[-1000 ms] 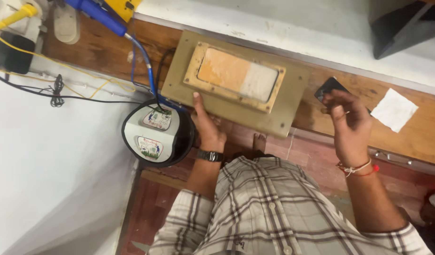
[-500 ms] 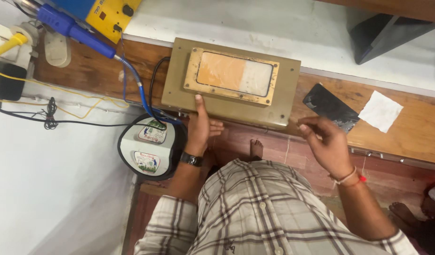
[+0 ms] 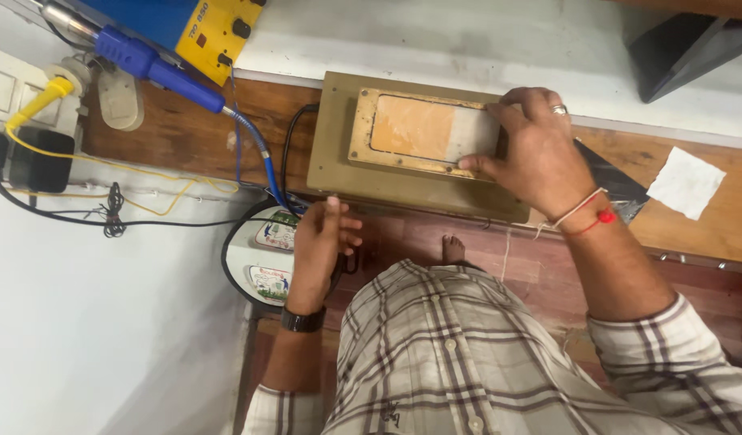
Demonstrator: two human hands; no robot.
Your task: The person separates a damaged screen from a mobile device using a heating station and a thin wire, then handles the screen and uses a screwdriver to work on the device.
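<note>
My right hand (image 3: 540, 157) lies flat, fingers spread, on the right end of the heating plate (image 3: 415, 129), its long axis running left to right along the wooden table (image 3: 186, 121). My left hand (image 3: 321, 242), fingers loosely curled and holding nothing, hovers below the plate's front edge, by a round white unit (image 3: 262, 250).

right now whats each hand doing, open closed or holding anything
Left hand: open, fingers loose, holding nothing, over the round white device.
Right hand: open, fingers resting on the framed plate of the tan box, gripping nothing.
</note>
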